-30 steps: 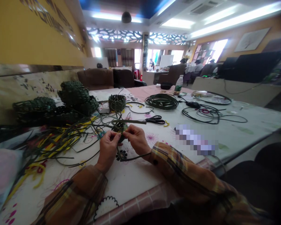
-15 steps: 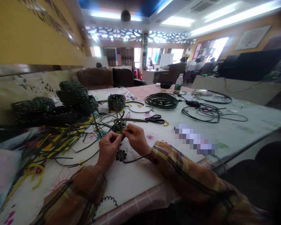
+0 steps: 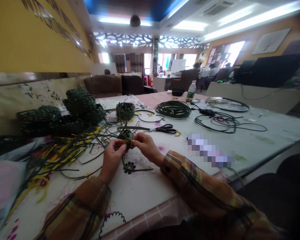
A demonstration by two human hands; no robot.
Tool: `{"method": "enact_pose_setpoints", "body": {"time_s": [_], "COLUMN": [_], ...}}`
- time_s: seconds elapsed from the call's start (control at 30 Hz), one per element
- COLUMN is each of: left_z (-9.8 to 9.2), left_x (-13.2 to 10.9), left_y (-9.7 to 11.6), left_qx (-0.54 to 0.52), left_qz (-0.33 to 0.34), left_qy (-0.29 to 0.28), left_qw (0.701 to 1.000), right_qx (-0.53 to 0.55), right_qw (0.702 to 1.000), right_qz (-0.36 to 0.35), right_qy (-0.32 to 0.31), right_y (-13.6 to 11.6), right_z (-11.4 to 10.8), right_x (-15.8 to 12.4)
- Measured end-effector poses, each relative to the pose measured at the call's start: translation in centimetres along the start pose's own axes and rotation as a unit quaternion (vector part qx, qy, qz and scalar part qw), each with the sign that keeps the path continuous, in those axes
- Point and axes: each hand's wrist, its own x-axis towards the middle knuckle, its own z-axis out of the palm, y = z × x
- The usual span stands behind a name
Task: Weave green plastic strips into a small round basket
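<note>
Both my hands meet over a small dark green woven basket point(image 3: 125, 134), partly hidden behind my fingers. My left hand point(image 3: 114, 151) pinches the basket's near side, its thumb and fingers pressed together. From the right, my right hand point(image 3: 144, 144) pinches at the same spot, where a bit of yellow strip shows; exactly what lies between its fingertips is too small to make out. A green strip hangs below the hands to the tabletop, its end point(image 3: 143, 170) lying to the right. Just beyond the basket lie black-handled scissors point(image 3: 166, 128).
Finished-looking woven baskets point(image 3: 80, 103) are piled at the left, with another basket point(image 3: 125, 111) behind my hands. Loose green and yellow strips point(image 3: 65, 146) cover the left side. A strip coil point(image 3: 173, 109), black cable point(image 3: 215, 121) and bottle point(image 3: 191, 90) stand farther right. People sit in the background.
The strip that ran beside my right wrist now hangs down and lies on the table. My hands have shifted slightly around the basket and still pinch there.
</note>
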Motion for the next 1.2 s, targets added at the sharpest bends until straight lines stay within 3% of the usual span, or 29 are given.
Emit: {"method": "enact_pose_setpoints", "body": {"time_s": [0.17,0.37,0.5,0.77,0.87,1.03,1.2], "left_z": [0.4,0.7,0.6,0.6,0.6,0.2,0.1], "left_x": [-0.6,-1.4,-1.4,-1.6,-1.5,-1.3,-1.2], "left_y": [-0.2,0.1,0.1,0.2,0.1,0.2,0.3], "left_qx": [0.140,0.297,0.326,0.358,0.366,0.373,0.401], "left_qz": [0.084,0.211,0.232,0.304,0.306,0.308,0.351], "left_qy": [0.022,0.022,0.033,0.047,0.043,0.050,0.059], "left_qw": [0.986,0.931,0.916,0.882,0.878,0.874,0.844], "right_qx": [-0.021,0.113,0.181,0.218,0.236,0.269,0.276], "right_qw": [0.995,0.984,0.973,0.953,0.942,0.932,0.933], "right_qz": [0.070,0.129,0.136,0.205,0.227,0.214,0.173], "right_qy": [-0.062,-0.048,-0.043,-0.049,-0.075,-0.111,-0.155], "right_y": [-1.0,-0.9,-0.5,-0.7,-0.7,0.1,0.7], "right_z": [0.3,1.1,1.3,1.0,0.7,0.4,0.2], "right_x": [-0.7,-1.5,-1.7,-1.3,-1.0,-0.8,-0.9]}}
